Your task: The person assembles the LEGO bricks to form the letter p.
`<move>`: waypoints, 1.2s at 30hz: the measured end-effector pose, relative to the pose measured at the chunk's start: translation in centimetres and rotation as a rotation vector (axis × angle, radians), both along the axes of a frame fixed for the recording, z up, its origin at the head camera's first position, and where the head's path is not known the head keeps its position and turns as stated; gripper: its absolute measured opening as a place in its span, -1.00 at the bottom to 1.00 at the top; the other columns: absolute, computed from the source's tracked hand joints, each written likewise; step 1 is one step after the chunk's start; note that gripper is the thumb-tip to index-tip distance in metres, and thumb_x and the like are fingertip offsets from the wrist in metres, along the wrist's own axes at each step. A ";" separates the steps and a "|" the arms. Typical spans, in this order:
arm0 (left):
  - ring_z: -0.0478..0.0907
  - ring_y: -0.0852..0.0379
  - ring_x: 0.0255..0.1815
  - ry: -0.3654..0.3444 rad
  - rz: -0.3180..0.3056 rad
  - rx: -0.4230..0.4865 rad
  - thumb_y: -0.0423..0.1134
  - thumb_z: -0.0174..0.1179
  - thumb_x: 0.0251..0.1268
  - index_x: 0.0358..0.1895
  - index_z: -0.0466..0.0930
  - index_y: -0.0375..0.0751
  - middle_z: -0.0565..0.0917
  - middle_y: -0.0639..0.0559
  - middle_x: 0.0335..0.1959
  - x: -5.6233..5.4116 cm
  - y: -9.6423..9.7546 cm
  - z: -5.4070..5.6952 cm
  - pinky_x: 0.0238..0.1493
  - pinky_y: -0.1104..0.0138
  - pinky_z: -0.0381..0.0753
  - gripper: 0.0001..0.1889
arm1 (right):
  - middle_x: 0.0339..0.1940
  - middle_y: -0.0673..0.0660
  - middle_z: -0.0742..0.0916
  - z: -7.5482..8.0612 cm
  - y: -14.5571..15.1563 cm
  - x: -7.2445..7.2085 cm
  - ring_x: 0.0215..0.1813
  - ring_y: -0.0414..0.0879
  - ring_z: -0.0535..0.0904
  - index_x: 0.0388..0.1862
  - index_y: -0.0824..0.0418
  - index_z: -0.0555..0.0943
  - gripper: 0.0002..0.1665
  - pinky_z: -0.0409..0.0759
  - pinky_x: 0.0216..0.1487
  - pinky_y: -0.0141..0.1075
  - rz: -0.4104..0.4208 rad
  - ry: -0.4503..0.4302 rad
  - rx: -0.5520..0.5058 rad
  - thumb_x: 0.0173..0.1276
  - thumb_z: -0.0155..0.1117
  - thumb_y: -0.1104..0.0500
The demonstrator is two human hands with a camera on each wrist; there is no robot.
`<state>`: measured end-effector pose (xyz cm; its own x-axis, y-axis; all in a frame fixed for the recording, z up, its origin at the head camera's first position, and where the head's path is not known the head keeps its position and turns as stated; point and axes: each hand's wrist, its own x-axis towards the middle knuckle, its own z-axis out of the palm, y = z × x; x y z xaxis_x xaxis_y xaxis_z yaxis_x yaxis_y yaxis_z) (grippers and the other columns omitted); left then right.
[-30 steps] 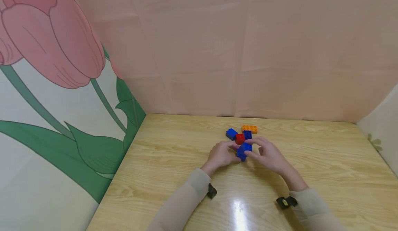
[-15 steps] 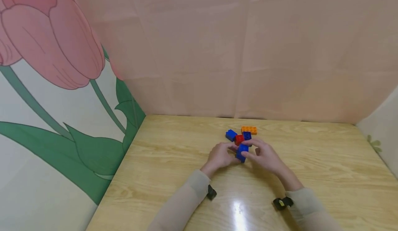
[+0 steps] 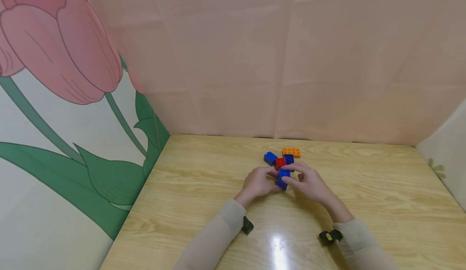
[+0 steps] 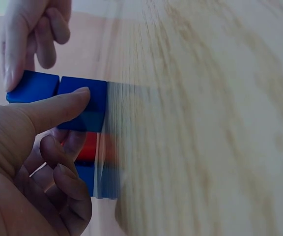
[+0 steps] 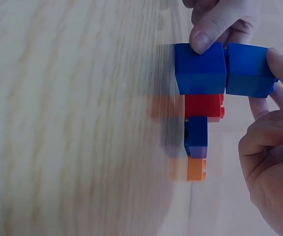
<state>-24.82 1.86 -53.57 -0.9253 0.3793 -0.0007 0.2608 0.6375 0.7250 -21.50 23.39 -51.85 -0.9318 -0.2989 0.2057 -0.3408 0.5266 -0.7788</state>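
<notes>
Two blue toy bricks stand stacked on the wooden table. My left hand (image 3: 259, 182) pinches the lower blue brick (image 5: 200, 73), its thumb flat on the near face in the left wrist view. My right hand (image 3: 312, 184) holds the upper blue brick (image 3: 285, 173) between thumb and fingers. In the right wrist view, a thin dark line shows between the upper and lower bricks; whether they are fully joined I cannot tell. Just behind the stack lies a red brick (image 3: 280, 163), with a dark blue brick (image 3: 289, 159) touching or close beside it.
Behind the hands, another blue brick (image 3: 270, 158) lies left of the red one. An orange brick (image 3: 291, 152) with several studs lies farthest back. The wooden table (image 3: 204, 165) meets a pink cloth backdrop (image 3: 225, 80) at its rear edge and a tulip-printed panel (image 3: 73, 60) at left.
The upper blue brick has gone from tilted to lined up over the lower one. My right hand has shifted slightly left and down with it; the left hand barely moved.
</notes>
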 end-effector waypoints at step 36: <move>0.63 0.25 -0.01 -0.003 -0.010 -0.005 0.02 0.63 0.06 0.01 0.80 0.20 0.73 0.38 -0.13 0.0 0.0 0.1 0.14 0.18 0.54 -0.60 | 0.16 0.14 0.67 0.3 -0.5 -0.5 0.04 0.16 0.52 0.19 0.14 0.69 -0.61 0.51 -0.26 -0.32 0.015 -0.056 0.032 0.47 0.43 0.04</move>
<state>-24.78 1.88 -53.45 -0.9216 0.3881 -0.0058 0.2643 0.6385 0.7228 -22.00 22.91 -51.51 -0.9372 -0.3181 0.1432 -0.3047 0.5466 -0.7800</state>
